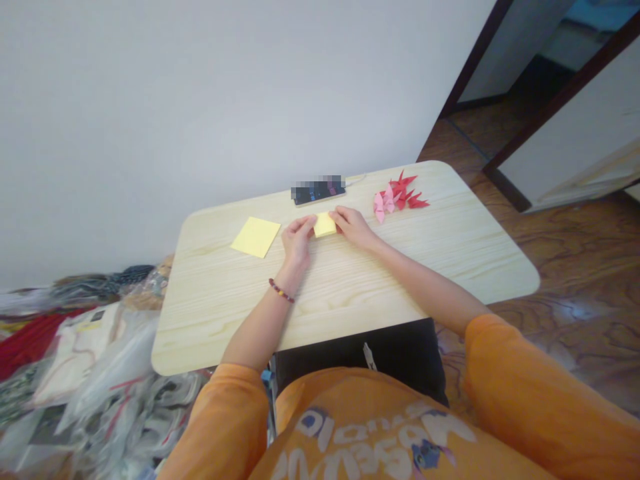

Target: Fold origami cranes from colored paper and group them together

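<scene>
Between my two hands is a small folded piece of yellow paper point(325, 225), held just over the tabletop. My left hand point(299, 239) pinches its left edge, thumb on top. The right edge is pinched by my right hand point(351, 225). A stack or sheet of square yellow paper point(256, 237) lies flat to the left of my left hand. Beyond my right hand sit several folded paper cranes, pink ones point(384, 202) in front and red ones point(404, 190) behind and beside them.
A phone point(320, 191) with a cable lies at the table's back edge by the wall. The light wooden table point(380, 287) has rounded corners. Bagged clothes point(110, 360) are heaped on the left. A doorway and wood floor point(565, 253) are on the right.
</scene>
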A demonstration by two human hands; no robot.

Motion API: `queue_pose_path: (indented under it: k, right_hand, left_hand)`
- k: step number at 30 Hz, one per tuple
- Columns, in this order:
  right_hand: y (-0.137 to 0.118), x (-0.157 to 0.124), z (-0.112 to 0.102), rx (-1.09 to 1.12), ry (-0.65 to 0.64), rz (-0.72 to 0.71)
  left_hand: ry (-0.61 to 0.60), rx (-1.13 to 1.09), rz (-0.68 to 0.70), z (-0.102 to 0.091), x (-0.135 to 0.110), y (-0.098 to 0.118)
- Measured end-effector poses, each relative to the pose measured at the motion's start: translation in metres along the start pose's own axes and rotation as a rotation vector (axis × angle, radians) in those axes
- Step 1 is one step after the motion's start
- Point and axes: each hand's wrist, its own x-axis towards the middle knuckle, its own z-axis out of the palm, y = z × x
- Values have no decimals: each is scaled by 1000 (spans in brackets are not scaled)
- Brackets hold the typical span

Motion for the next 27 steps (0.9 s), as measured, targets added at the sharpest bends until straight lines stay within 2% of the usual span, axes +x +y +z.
queue_pose_path:
  k: [7,14,17,27]
  right_hand:
    - [4,-2,6,231,-74,71]
    - [-8,-2,3,-49,-25,-5]
    - [-8,-2,2,-55,-39,12]
    - [-3,-5,9,278,-86,15]
  left_hand:
    - [44,-32,46,2,0,-1]
    - [56,-48,36,2,1,-3]
    - [51,-52,36,2,0,-3]
    - [87,-106,55,0,5,-5]
